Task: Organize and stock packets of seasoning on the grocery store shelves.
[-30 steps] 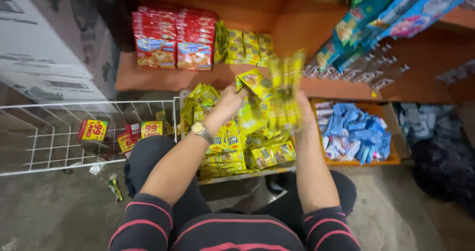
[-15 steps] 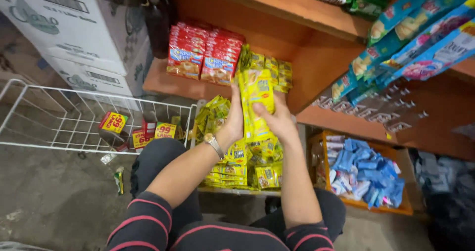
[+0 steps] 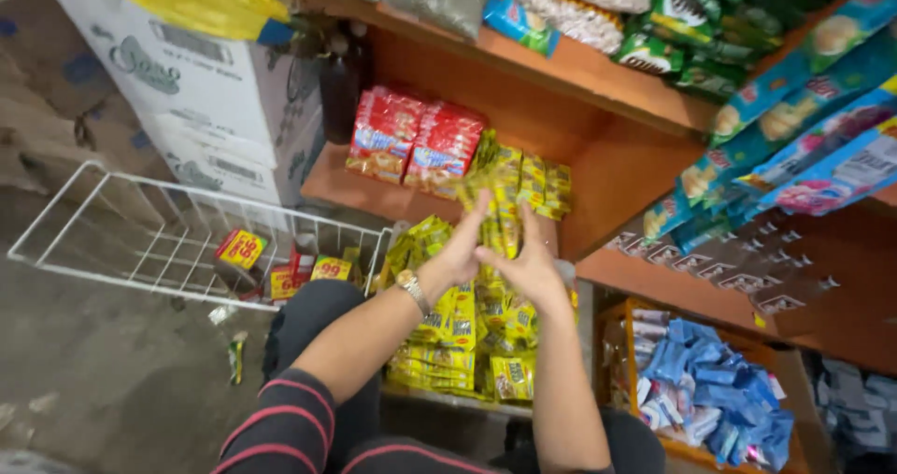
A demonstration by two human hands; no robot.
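My left hand and my right hand are raised together, pressed against a stack of yellow snack packets held upright between them. The stack is lifted toward the orange shelf, beside a row of yellow packets and red packets standing there. A gold watch is on my left wrist. Below my hands a pile of more yellow packets fills a low bin.
A white wire basket with a few small packets lies at left. White cartons stand behind it. Blue packets fill an orange box at right. Hanging snack bags cover the upper right.
My hands have carried the yellow stack up from the low pile toward the orange shelf. The view has tilted up and left.
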